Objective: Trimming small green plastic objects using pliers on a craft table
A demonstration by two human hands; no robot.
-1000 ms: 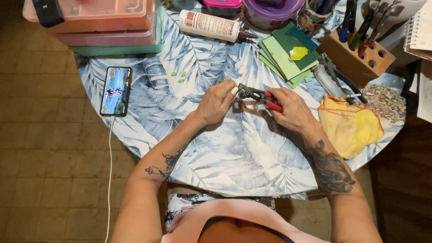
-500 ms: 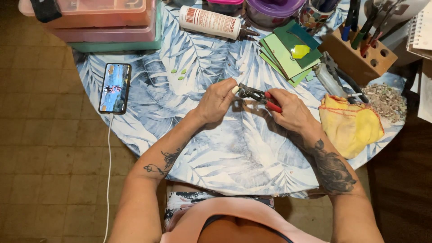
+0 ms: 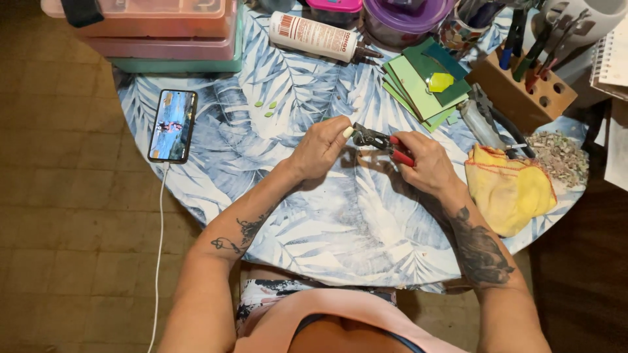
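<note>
My right hand (image 3: 424, 160) grips a pair of red-handled pliers (image 3: 379, 140), jaws pointing left. My left hand (image 3: 322, 146) is pinched closed right at the jaws, holding a small piece that is too small to make out. Both hands hover over the middle of a round table with a blue leaf-print cloth (image 3: 314, 229). A few small green chips (image 3: 267, 108) lie on the cloth just up and left of my left hand.
A phone (image 3: 173, 125) on a white cable lies at the left edge. Stacked plastic boxes (image 3: 163, 33), a glue bottle (image 3: 314, 36), green sheets (image 3: 425, 85), a wooden tool block (image 3: 523, 91), a yellow cloth (image 3: 507, 189) and a pile of shards (image 3: 556, 153) ring the table.
Both hands have stayed at the same spot on the table with the pliers; only slight shifts of the fingers and of the camera show.
</note>
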